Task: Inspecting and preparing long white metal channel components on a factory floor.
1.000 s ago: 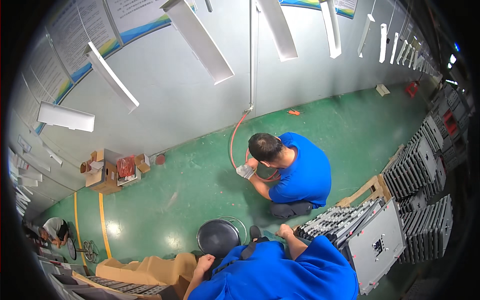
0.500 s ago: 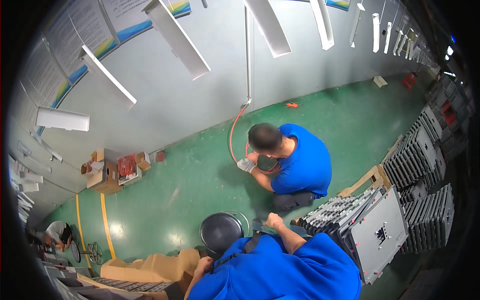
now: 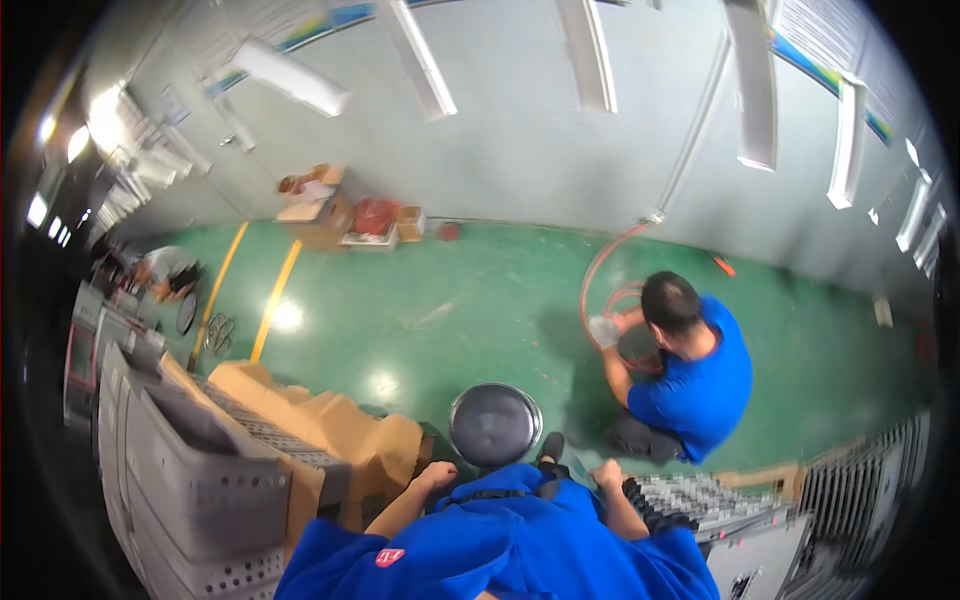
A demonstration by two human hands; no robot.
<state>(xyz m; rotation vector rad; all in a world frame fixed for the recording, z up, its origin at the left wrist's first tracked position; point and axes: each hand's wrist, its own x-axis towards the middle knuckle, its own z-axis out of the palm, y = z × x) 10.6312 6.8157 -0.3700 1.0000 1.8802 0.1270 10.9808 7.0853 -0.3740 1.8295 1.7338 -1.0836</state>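
My left hand [image 3: 437,475] is beside my waist with its fingers curled; nothing shows sticking out of it. On the other side of my body my right hand [image 3: 607,474] is closed, with a thin greenish strip [image 3: 578,466] next to it that I cannot name. Between my hands, just ahead of me, stands a stool with a round black seat [image 3: 495,425]; neither hand touches it. A dark belt or strap [image 3: 490,494] crosses my blue shirt at the waist.
Ahead right a person in blue [image 3: 700,370] crouches over a coiled red hose [image 3: 627,300]. Stacked metal panels [image 3: 760,550] stand right; grey bins [image 3: 205,470] and brown cardboard [image 3: 330,415] left. Cartons [image 3: 317,212] sit by the wall. Another person [image 3: 170,270] is far left. White parts [image 3: 422,60] hang overhead.
My view has swung left, bringing the bins into sight. My right hand has moved from in front of my body out to its right side. The crouching person still handles the hose.
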